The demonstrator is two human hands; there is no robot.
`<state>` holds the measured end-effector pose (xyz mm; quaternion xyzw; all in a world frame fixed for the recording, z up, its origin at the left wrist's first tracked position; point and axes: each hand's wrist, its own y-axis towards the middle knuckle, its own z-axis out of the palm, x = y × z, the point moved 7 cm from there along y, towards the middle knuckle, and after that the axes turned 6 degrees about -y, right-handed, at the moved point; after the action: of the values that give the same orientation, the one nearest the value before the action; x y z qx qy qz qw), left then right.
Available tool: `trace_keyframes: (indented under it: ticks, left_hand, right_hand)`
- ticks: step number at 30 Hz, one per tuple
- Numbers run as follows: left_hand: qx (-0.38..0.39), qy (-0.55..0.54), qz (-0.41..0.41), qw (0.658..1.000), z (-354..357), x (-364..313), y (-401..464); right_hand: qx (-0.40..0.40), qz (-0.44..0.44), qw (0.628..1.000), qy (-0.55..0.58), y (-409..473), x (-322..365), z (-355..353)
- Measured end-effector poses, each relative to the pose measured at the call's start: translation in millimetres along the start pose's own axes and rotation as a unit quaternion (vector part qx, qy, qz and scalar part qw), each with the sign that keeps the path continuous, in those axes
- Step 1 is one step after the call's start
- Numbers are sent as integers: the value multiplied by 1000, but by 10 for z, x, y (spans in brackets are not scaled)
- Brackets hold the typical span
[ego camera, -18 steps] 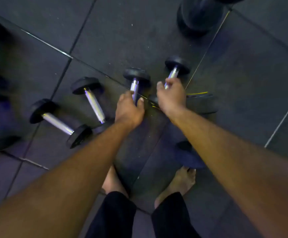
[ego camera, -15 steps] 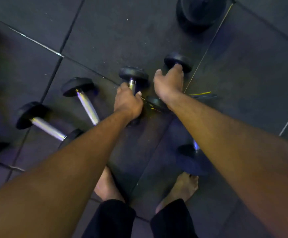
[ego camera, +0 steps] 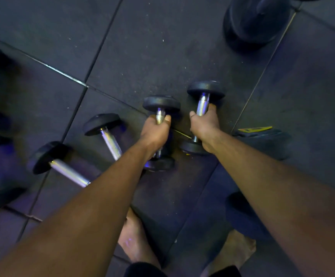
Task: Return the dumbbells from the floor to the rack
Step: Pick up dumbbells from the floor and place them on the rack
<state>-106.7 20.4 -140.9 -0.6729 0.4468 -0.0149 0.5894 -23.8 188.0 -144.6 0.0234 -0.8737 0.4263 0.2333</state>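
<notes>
Dark rubber gym floor (ego camera: 162, 47). Your left hand (ego camera: 154, 132) is wrapping fully round the chrome handle of one dumbbell (ego camera: 161, 103); your right hand (ego camera: 204, 124) is clamping the next dumbbell (ego camera: 206, 90) just beside it. Two more dumbbells (ego camera: 101, 123) are lying left of your left hand, untouched.

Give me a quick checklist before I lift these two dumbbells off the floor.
1. Left hand wrapped round the handle of the left dumbbell: ok.
2. Right hand wrapped round the handle of the right dumbbell: ok.
3. The two held dumbbells apart from each other: ok.
4. Bare feet clear of the weights: ok, though a dark weight sits beside the right foot.
5. Two spare dumbbells clear of the left arm's path: not ok.
6. Rack within reach: cannot tell.
</notes>
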Motion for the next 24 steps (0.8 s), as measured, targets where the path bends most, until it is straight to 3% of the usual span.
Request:
trace_keyframes:
  ticks: [4,9,12,16,21,24]
  left_hand:
    - [5,25,-10,1000,-76,29,40]
    - [80,-74,-81,991,-6,-33,45]
    - [100,-94,-81,987,-5,-97,-37]
    - [84,-92,-11,992,-72,-141,-234]
    - [62,13,186,981,-297,-320,-697]
    - [57,13,255,965,-339,-298,-841]
  right_hand:
    - [31,-19,998,-46,-20,42,113]
    - [56,-7,996,-70,-58,158,148]
    - [62,-2,996,-71,-60,165,127]
    - [61,-3,996,-70,-18,121,106]
    - [74,8,997,-29,28,80,117]
    - [82,16,996,-13,72,40,99]
